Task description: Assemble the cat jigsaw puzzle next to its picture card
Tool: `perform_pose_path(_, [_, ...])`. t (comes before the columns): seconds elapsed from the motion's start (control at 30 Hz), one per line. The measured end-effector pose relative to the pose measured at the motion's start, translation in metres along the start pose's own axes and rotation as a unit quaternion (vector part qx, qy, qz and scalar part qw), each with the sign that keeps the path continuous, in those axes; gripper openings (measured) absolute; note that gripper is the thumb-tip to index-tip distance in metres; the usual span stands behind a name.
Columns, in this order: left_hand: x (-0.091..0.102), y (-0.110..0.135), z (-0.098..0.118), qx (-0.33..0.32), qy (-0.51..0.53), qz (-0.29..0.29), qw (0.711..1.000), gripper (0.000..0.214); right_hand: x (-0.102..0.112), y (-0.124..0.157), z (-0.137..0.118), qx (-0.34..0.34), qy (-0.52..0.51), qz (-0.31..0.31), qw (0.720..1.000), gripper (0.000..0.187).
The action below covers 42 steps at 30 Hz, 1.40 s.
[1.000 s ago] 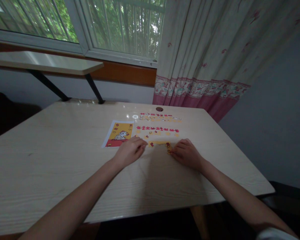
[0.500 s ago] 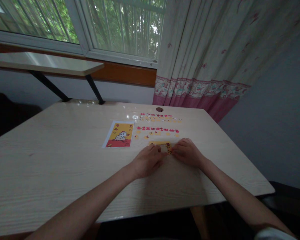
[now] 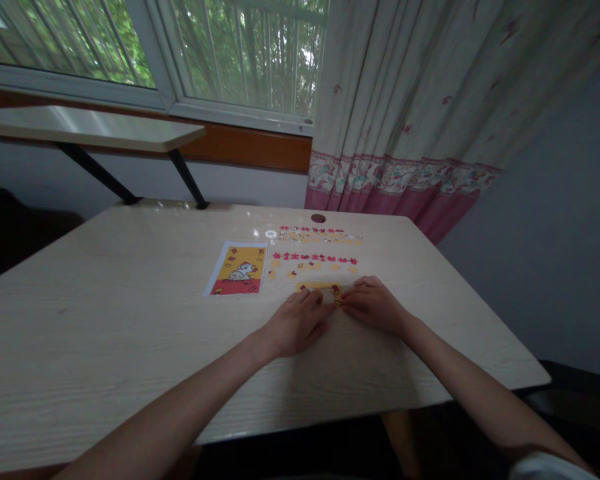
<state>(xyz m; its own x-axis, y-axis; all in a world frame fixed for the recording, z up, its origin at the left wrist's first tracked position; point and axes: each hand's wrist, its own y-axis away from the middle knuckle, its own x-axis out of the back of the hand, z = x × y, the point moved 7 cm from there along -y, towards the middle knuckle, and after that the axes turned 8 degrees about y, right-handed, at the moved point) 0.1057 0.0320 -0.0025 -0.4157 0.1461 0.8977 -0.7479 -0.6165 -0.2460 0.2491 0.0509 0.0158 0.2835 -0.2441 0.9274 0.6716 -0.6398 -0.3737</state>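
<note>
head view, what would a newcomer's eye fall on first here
Probably the bright window at upper left, beside the flowered curtain. On the table, a yellow-and-red picture sheet stands out, left of rows of small pieces. The left hand and right hand are close together at a yellow strip.

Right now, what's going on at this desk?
A person's left hand and right hand are close together at the right end of a yellow puzzle strip on the desk. Whether either grips anything is unclear. Loose pieces lie in rows beyond it, and a picture lies to its left.
</note>
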Motion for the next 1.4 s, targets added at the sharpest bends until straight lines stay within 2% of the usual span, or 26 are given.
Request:
perform_pose_path(0.23, [0.001,-0.001,0.000,0.011,-0.001,-0.009,1.000,0.038,-0.001,-0.001,-0.005,0.016,0.028,-0.011,0.999,0.017])
perform_pose_path(0.53, [0.001,0.000,0.001,0.012,0.000,-0.004,1.000,0.038,-0.006,-0.002,0.010,-0.060,-0.043,-0.005,0.997,0.021])
perform_pose_path(0.7, [0.000,0.000,0.002,0.007,0.001,-0.004,1.000,0.038,-0.008,-0.004,0.010,-0.076,-0.066,-0.026,0.995,0.020])
perform_pose_path(1.03, [0.002,-0.001,0.003,0.010,-0.010,-0.003,1.000,0.038,-0.007,-0.006,0.010,-0.088,-0.071,-0.027,0.993,0.018])
perform_pose_path(1.17, [0.005,0.001,0.003,-0.010,0.006,0.001,1.000,0.037,-0.008,-0.005,0.011,-0.086,-0.074,-0.023,0.993,0.018])
perform_pose_path(1.27, [0.014,0.009,-0.005,-0.030,0.009,-0.001,1.000,0.032,-0.007,-0.004,0.014,-0.087,-0.067,-0.010,0.994,0.019])
perform_pose_path(1.4, [0.037,0.019,-0.033,0.013,-0.016,0.018,1.000,0.030,-0.004,-0.002,0.021,-0.115,-0.059,0.022,0.991,0.024])
